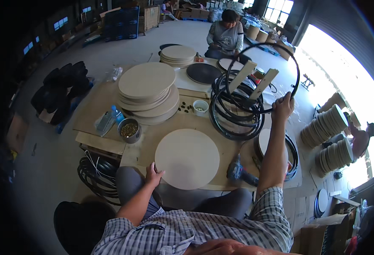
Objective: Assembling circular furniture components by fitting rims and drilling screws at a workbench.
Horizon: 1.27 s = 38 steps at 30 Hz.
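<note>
A round pale board (187, 158) lies flat at the near edge of the table in front of me. My left hand (153, 174) grips its lower left rim, thumb on top. Raised at the right, my right hand (284, 105) is closed round a thin black hoop (298, 70), which stands tilted above a pile of similar black hoops (214, 117). Two pale wooden uprights (263, 85) rise out of that pile. A blue and black cordless drill (236, 170) lies on the table between the board and my right forearm.
Stacked round boards (146, 80) stand at the back left, near a metal pot of small brass-coloured pieces (129, 129) and a blue-capped bottle (116, 114). A white cup (200, 107) sits mid-table. Across the table sits a co-worker (227, 36). More disc stacks (325, 125) stand on the floor at right.
</note>
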Tool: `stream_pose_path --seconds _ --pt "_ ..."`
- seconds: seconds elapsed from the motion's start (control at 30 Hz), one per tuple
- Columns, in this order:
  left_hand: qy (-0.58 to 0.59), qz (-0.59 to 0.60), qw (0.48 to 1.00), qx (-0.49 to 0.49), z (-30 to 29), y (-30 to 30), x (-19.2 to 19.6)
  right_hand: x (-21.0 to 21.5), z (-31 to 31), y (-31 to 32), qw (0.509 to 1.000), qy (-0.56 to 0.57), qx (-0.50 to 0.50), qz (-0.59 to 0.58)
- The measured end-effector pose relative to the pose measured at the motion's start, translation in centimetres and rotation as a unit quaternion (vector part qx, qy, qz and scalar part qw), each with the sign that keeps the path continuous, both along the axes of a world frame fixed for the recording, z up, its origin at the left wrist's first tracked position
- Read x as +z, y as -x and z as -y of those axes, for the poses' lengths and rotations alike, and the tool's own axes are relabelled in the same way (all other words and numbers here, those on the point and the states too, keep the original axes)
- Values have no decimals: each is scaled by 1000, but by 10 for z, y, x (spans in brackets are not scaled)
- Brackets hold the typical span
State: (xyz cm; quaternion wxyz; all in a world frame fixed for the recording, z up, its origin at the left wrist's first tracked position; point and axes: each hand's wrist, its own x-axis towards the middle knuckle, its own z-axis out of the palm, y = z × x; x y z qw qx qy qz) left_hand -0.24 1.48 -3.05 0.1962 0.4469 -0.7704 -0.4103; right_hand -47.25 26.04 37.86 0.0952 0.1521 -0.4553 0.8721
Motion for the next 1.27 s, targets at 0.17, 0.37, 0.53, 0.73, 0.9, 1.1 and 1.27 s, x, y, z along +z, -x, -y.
stream_pose_path --seconds 0.17,0.37,0.53,0.73,0.9,1.1,1.27 --pt "-50 -216 971 86 6 6 -10 6 -27 -76 983 11 181 -10" --pt "-412 -423 807 -19 6 43 175 -105 -52 -153 922 33 356 151" --pt "-312 -393 865 1 16 31 110 -241 -35 -204 907 -100 287 291" --pt "-251 -313 914 55 22 9 52 -316 -25 -215 893 -303 160 291" --pt "-175 -212 959 73 20 28 37 -371 -28 -192 805 -585 -49 85" --pt "-93 -138 980 112 39 31 0 -363 -12 -200 753 -651 -54 76" --pt "-105 -140 977 118 40 33 -7 -361 -10 -203 730 -672 -38 117"
